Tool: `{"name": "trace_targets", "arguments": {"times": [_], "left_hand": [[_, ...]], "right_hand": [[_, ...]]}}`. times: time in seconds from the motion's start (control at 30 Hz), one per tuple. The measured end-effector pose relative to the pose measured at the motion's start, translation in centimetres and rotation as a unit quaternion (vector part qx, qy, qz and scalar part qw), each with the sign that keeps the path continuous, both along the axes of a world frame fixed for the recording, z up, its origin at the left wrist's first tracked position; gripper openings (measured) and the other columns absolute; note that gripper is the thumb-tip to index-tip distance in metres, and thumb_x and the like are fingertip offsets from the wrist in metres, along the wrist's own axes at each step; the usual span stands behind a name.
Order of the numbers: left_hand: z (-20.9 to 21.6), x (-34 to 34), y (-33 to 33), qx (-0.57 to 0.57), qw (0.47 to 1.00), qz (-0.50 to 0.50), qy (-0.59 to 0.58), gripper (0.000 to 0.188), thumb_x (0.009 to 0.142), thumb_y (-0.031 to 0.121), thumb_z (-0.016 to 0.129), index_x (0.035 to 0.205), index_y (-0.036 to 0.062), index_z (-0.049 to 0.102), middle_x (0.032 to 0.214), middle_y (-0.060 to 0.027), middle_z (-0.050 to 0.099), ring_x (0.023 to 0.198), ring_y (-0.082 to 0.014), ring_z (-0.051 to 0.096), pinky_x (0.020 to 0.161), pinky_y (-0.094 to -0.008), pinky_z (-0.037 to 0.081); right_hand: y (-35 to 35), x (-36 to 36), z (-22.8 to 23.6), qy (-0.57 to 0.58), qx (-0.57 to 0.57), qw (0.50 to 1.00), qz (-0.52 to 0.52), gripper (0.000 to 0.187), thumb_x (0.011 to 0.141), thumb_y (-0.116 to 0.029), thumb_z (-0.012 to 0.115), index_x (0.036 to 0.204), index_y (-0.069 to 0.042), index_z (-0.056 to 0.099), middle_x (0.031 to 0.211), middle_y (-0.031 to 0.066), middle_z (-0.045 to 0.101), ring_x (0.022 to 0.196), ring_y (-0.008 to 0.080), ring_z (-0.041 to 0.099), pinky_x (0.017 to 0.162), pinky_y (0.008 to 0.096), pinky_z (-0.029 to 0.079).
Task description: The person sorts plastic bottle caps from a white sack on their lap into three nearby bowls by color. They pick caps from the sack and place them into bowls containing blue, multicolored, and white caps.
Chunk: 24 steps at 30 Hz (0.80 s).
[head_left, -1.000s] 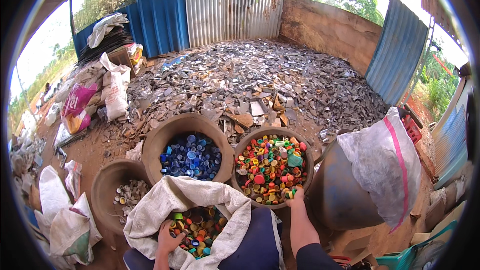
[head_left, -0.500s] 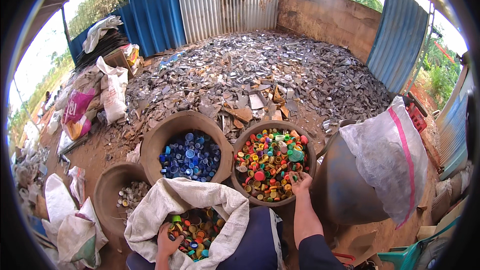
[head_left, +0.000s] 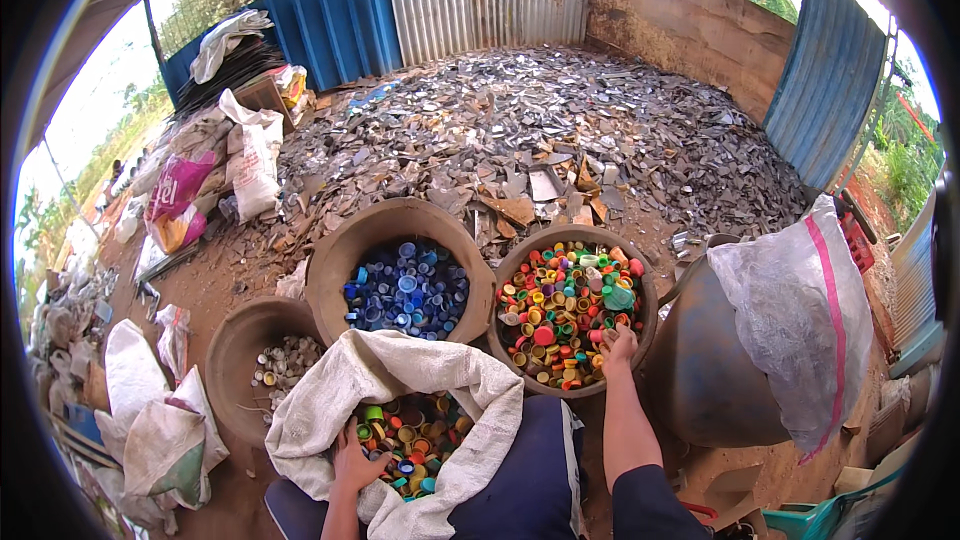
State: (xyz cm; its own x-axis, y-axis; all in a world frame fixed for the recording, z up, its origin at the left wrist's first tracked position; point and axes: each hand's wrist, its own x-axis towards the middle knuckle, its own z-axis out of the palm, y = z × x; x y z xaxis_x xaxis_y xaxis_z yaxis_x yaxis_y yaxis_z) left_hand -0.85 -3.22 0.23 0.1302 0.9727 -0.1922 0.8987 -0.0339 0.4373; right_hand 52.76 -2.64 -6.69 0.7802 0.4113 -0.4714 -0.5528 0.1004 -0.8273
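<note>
A white woven sack (head_left: 480, 380) stands between my legs with its mouth rolled open, filled with mixed bottle caps (head_left: 412, 440). My left hand (head_left: 355, 460) rests inside its left edge on the caps, thumb and fingers spread. To the right, my right hand (head_left: 619, 346) reaches over the near right side of a round tub (head_left: 497, 345) of red, yellow, orange and green caps (head_left: 560, 310). Its fingers are curled down among them; whatever they hold is too small to make out. Left of that tub, a larger one (head_left: 325, 280) holds blue caps (head_left: 405, 285).
A smaller tub (head_left: 225, 370) with whitish caps stands at the left. A dark drum (head_left: 690, 370) with a clear plastic sack (head_left: 780, 310) is close on the right. Broken scrap pieces (head_left: 600, 110) cover the ground ahead. More sacks (head_left: 165, 440) lie at the left.
The whole view has shifted, so the scene sits further right and slightly higher. My right hand has turned and lowered its fingers to the caps. My left-hand fingers have spread over the sack's caps.
</note>
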Motion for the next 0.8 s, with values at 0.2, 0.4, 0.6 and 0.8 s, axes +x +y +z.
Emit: {"name": "trace_targets", "arguments": {"times": [0.2, 0.4, 0.6, 0.8], "left_hand": [[1.1, -0.1, 0.1, -0.072, 0.996, -0.040, 0.018, 0.107, 0.058, 0.048, 0.079, 0.144, 0.0098, 0.026, 0.139, -0.0241, 0.031, 0.128, -0.0415, 0.034, 0.104, -0.0464, 0.034], [-0.7, 0.0, 0.7, -0.061, 0.997, -0.055, 0.011, 0.112, 0.055, 0.046, 0.083, 0.143, 0.0088, 0.025, 0.137, -0.0247, 0.031, 0.124, -0.0446, 0.040, 0.103, -0.0452, 0.037], [-0.6, -0.5, 0.5, -0.091, 0.992, -0.054, -0.068, 0.115, 0.055, 0.043, 0.083, 0.145, 0.0132, 0.020, 0.143, -0.0266, 0.022, 0.126, -0.0444, 0.039, 0.104, -0.0454, 0.037], [-2.5, -1.4, 1.0, -0.067, 0.987, -0.074, -0.127, 0.113, 0.054, 0.045, 0.083, 0.145, 0.0158, 0.022, 0.142, -0.0262, 0.027, 0.132, -0.0436, 0.029, 0.109, -0.0434, 0.031]], "right_hand": [[0.3, -10.3, 8.0, -0.159, 0.020, 0.966, 0.205, 0.014, 0.086, -0.008, 0.058, 0.098, -0.004, 0.052, 0.079, 0.0051, 0.057, 0.059, 0.0123, 0.057, 0.052, 0.0271, 0.048], [1.3, -21.1, 12.5, -0.207, 0.060, 0.775, 0.594, 0.019, 0.088, -0.007, 0.055, 0.105, 0.003, 0.055, 0.082, 0.0072, 0.061, 0.068, 0.0136, 0.063, 0.060, 0.0279, 0.052], [4.2, -29.4, 6.7, -0.457, -0.103, 0.452, 0.759, 0.039, 0.088, -0.024, 0.055, 0.119, 0.000, 0.054, 0.107, 0.0214, 0.064, 0.097, 0.0327, 0.063, 0.087, 0.0376, 0.049], [3.3, -33.7, 4.6, -0.422, -0.189, 0.561, 0.687, 0.047, 0.088, -0.032, 0.052, 0.125, -0.003, 0.051, 0.124, 0.0218, 0.056, 0.112, 0.0373, 0.055, 0.095, 0.0378, 0.043]]}}
